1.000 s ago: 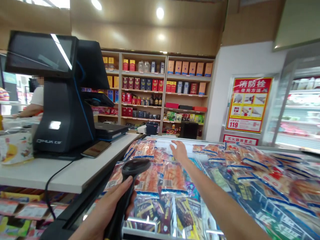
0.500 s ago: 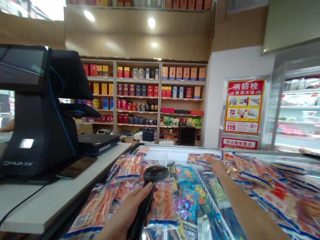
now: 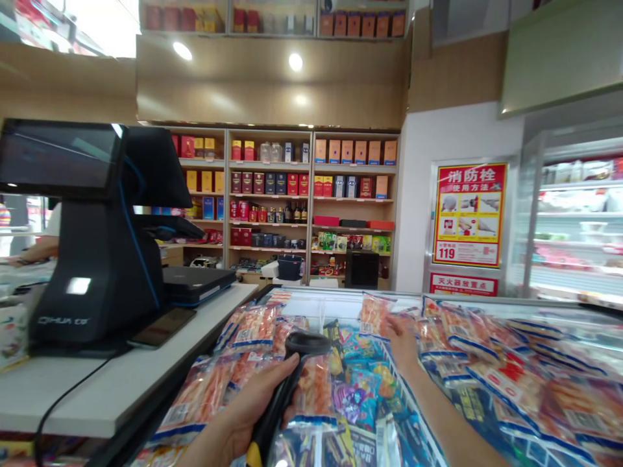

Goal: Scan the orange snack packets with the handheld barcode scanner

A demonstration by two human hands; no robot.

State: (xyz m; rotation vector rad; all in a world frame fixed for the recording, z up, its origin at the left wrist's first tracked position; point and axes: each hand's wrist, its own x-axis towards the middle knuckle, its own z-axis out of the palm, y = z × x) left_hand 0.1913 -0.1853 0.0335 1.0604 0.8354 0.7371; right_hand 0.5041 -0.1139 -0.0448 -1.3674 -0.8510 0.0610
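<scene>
My left hand (image 3: 257, 395) is wrapped round the handle of a black barcode scanner (image 3: 307, 344), its head tilted up and away from me. Between the fingers of my right hand (image 3: 402, 337) is a clear packet (image 3: 372, 312) of orange-pink, stick-like food, raised over the far part of the freezer. Similar packets with blue edges (image 3: 256, 324) lie in a pile at the left, and more packets (image 3: 516, 383) are heaped at the right. Blue and purple snack bags (image 3: 357, 389) fill the wire basket between my arms.
At the left, a white counter (image 3: 92, 395) carries a black cash register (image 3: 97, 259), a phone (image 3: 163, 326) and a flat black box (image 3: 197, 283). Shelves of boxed goods (image 3: 270, 183) stand behind the freezer. Another person's arm (image 3: 41, 250) shows at far left.
My right hand has moved left and lifted a packet off the right-hand heap. The scanner stays in my left hand. The view has tilted slightly upward.
</scene>
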